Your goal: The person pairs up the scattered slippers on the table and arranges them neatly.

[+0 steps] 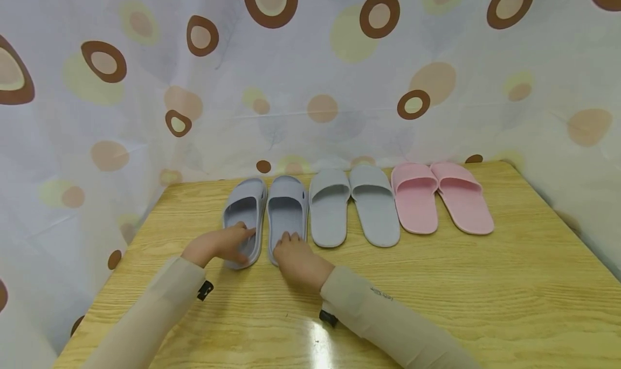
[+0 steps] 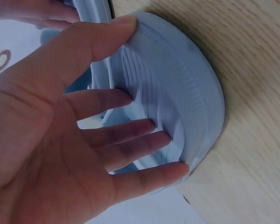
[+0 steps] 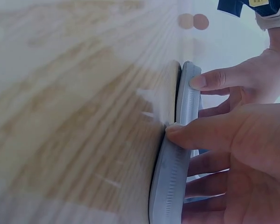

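Note:
Two grey-blue slippers stand side by side on a wooden table, heels facing me. My left hand (image 1: 227, 245) is at the heel of the left slipper (image 1: 242, 211). In the left wrist view its thumb rests on the slipper's rim (image 2: 196, 88), and its spread, mostly straight fingers (image 2: 130, 147) reach over the insole. My right hand (image 1: 302, 261) pinches the heel of the right slipper (image 1: 286, 213). In the right wrist view the thumb (image 3: 196, 133) lies on the outside of the heel edge (image 3: 170, 182), with fingers over the inner side, their tips hidden.
To the right, a pair of light grey slippers (image 1: 329, 221) stands close beside, then a pink pair (image 1: 416, 213). All toes point toward the patterned cloth (image 1: 310, 62) behind. The wooden table (image 1: 461, 283) extends to the right and front.

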Demonstrator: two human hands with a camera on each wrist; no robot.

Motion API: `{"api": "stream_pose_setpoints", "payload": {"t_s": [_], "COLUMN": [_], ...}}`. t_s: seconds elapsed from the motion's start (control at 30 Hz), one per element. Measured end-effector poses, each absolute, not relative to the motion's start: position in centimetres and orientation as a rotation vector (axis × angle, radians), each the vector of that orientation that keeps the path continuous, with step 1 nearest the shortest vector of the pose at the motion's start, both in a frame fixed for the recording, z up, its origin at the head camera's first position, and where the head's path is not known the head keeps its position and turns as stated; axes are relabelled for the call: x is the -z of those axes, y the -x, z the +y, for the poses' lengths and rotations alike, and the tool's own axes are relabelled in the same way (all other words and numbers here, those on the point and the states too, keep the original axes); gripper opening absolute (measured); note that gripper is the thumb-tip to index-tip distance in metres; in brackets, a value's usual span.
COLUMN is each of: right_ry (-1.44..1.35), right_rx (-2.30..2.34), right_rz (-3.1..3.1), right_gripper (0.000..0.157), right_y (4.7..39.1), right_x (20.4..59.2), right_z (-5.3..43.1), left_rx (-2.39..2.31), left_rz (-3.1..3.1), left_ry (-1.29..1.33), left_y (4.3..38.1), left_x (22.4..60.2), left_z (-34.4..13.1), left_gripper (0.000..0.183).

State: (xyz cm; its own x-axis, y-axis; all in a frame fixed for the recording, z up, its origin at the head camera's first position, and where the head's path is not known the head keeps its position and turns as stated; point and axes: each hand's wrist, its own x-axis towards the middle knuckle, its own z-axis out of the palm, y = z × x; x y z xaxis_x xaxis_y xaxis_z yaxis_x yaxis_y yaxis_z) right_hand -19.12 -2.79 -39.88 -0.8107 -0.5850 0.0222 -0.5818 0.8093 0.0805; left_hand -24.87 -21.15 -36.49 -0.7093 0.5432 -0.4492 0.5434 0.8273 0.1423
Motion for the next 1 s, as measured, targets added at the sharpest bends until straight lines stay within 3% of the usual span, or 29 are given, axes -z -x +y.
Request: {"api": "stream_pose_setpoints", "payload": {"t_s": [0.5, 0.73, 1.0], "right_ry": [-0.896, -0.904, -0.870], "right_rx": [0.237, 0.202, 0.153], "right_rz": [-2.993, -3.042, -3.173], "right_gripper": [0.026, 0.017, 0.031], "right_y": [20.4, 21.0, 21.8], "right_x": [40.0, 39.5, 39.4], "right_z": [-3.6, -3.7, -4.1], "left_rx": [0.038, 0.048, 0.053], "left_rz": [2.534, 2.540, 2.535], "left_ry": [-0.861, -0.872, -0.824], "left_y": [26.2, 27.0, 27.4], "left_x": [36.4, 36.3, 36.0], "left_z": [-20.7, -20.5, -20.4], "left_gripper": [0.072, 0.073, 0.073]}}
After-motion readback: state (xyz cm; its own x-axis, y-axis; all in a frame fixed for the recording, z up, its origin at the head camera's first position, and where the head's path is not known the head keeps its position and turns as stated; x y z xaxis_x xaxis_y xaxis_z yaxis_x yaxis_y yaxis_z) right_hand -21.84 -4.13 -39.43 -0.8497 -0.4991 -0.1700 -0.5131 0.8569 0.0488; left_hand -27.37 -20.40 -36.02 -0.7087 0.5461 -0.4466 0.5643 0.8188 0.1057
